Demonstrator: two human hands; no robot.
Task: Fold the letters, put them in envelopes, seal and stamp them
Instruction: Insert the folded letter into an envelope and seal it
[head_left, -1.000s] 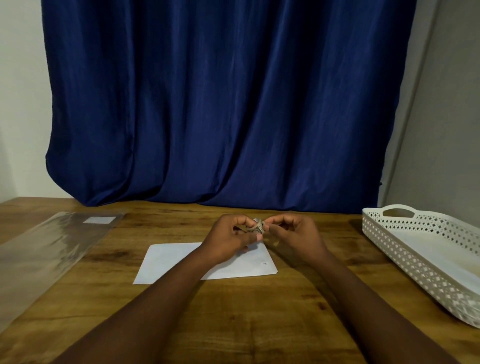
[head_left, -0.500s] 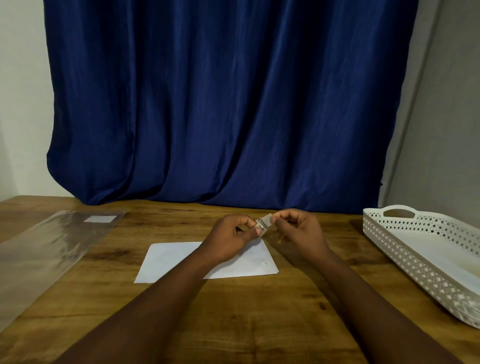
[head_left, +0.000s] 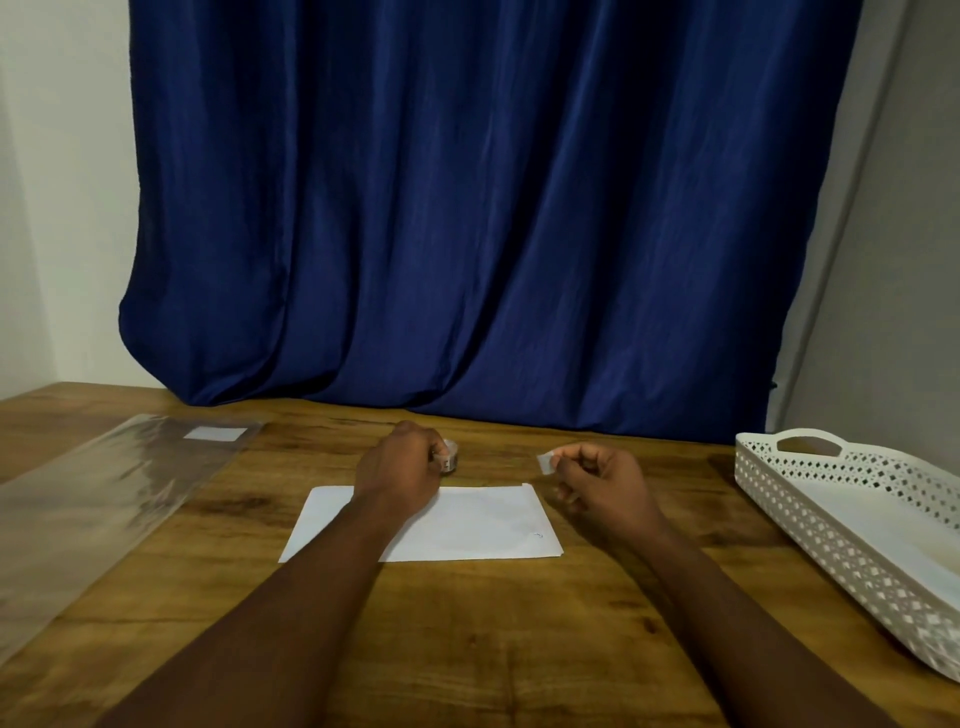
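Envelope (head_left: 467, 525) flat, long axis left-right

The left hand (head_left: 400, 465) covers most of the small roll (head_left: 450, 457) it grips, so only a pale sliver shows and its print is too small to read. The left forearm hides part of the white envelope (head_left: 467, 525); a tiny mark near its right corner is illegible. The scrap (head_left: 545, 462) pinched by the right hand (head_left: 602, 486) is too small to identify. The white perforated basket (head_left: 810, 519) and the clear plastic sleeve (head_left: 88, 499) run off the frame edges
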